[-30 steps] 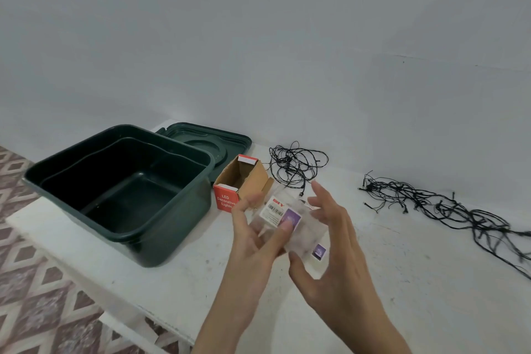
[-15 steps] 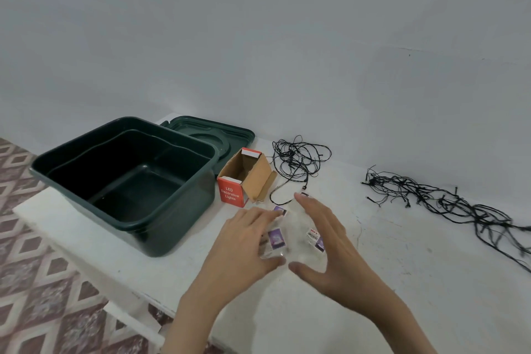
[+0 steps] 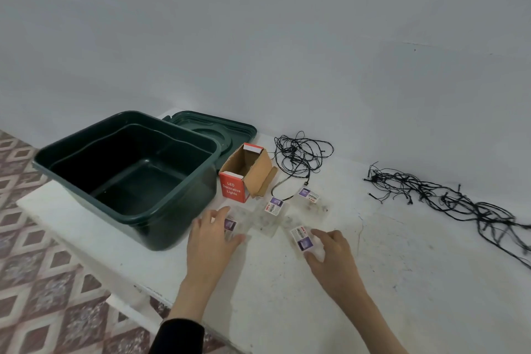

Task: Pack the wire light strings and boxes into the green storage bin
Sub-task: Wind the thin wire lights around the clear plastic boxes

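Nearest the camera, the left hand (image 3: 212, 236), with a dark sleeve (image 3: 178, 336) at its wrist, lies palm down on the white tabletop (image 3: 287, 310). Its fingers (image 3: 222, 211) are straight and slightly spread, and they press flat on a clear plastic packet with a purple label (image 3: 234, 224); the thumb points out to the right.

Just to the right, the right hand (image 3: 333, 256) is relaxed with its fingers (image 3: 330, 234) gently bent. The fingertips and thumb touch the near edge of a 2nd clear packet with a white and purple label (image 3: 300, 238). They do not wrap round it.

A little farther back, 2 more packets of the same kind lie flat on the table: a middle labelled packet (image 3: 274, 205) and a far labelled packet (image 3: 309, 195).

Beyond them, a small red and brown cardboard box printed "LED Decorative Lights" (image 3: 244, 175) stands with its flaps open, just beside the dark green plastic storage bin (image 3: 129, 175) at the table's left end. The bin is open-topped, and its green lid (image 3: 218, 129) lies flat behind it.

Right of the box, a small loose coil of thin black wire lights (image 3: 298, 155) lies near the grey wall (image 3: 258, 37). A larger tangle of black wire lights (image 3: 445, 198) stretches along the table's far right, well apart from both hands. Patterned floor tiles (image 3: 43, 282) show to the left.
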`<act>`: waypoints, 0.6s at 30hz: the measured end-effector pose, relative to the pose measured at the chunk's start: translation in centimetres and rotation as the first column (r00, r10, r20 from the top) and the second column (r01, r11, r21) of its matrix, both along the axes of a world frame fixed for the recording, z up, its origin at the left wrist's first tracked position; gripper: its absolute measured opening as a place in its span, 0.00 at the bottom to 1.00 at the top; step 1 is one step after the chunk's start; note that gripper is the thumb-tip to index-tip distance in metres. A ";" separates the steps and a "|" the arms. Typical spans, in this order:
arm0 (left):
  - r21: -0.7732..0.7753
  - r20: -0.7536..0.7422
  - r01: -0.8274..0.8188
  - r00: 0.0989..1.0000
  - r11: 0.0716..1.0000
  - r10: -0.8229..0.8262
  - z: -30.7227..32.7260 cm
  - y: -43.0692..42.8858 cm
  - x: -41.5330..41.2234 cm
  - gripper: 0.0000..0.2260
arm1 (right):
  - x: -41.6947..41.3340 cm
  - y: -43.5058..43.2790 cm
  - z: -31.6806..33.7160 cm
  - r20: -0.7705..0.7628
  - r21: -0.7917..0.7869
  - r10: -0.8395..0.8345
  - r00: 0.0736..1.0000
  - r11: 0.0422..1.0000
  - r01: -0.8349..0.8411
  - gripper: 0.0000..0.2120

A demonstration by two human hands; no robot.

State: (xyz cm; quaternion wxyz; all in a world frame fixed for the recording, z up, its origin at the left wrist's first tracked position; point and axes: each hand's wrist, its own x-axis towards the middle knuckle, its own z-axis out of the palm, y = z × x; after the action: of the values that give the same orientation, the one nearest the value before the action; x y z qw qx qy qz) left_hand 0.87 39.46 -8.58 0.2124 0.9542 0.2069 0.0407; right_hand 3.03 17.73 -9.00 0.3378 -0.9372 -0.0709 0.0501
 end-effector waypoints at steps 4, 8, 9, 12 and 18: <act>0.029 0.014 -0.036 0.999 0.999 0.036 -0.2 0.2 0.3 0.30 | -1.0 1.8 -0.2 0.083 -0.064 0.068 0.994 0.996 -0.063 0.21; 0.148 0.000 -0.047 0.999 0.988 0.048 -0.7 0.4 0.3 0.28 | -1.8 3.3 -0.5 0.151 -0.103 0.192 0.970 0.979 -0.177 0.19; 0.168 -0.009 -0.052 0.999 0.984 0.054 -0.8 0.3 0.2 0.27 | -1.9 3.5 -0.6 0.156 -0.113 0.224 0.962 0.972 -0.208 0.19; 0.209 0.003 -0.058 0.998 0.976 0.059 -0.9 -0.1 0.1 0.27 | -1.3 3.4 -0.5 0.224 -0.012 0.181 0.958 0.983 -0.183 0.18; 0.100 0.137 0.211 0.965 0.972 -0.224 0.5 -3.6 0.7 0.26 | 4.6 0.8 0.4 0.289 -0.059 0.010 0.957 0.998 0.008 0.20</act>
State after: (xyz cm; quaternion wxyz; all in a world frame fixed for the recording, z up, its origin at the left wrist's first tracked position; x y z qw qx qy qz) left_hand 1.61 35.83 -8.09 0.1899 0.9736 0.0827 0.0963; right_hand 7.68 18.52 -8.65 0.2958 -0.9440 -0.1185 -0.0854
